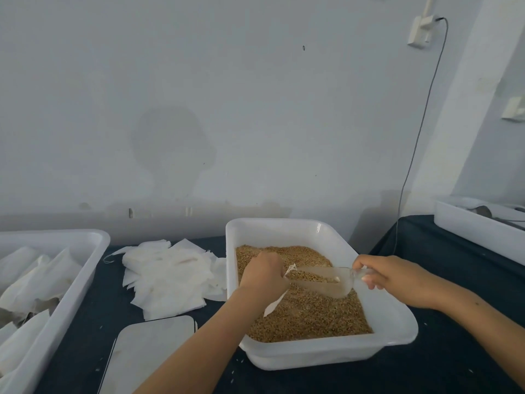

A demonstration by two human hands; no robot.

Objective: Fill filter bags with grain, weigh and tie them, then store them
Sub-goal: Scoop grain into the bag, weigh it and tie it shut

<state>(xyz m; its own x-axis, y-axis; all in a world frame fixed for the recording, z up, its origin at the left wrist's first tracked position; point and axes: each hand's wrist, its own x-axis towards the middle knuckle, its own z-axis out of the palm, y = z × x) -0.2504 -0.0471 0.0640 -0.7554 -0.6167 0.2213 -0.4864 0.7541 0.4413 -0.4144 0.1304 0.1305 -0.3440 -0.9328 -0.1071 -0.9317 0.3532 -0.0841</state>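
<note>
Two bare forearms enter from the lower edge of the head-camera view, one from the bottom centre and one from the lower right corner. No sleeves, cuffs or gloves cover either arm as far as the view reaches, and both wrists carry no watch, band or bracelet. The left hand (pixel 262 275) shows its back and knuckles, with no ring visible. The right hand (pixel 389 275) is likewise free of rings on the fingers that show, its nails short and unpainted. A small dark mark sits on the right forearm.
</note>
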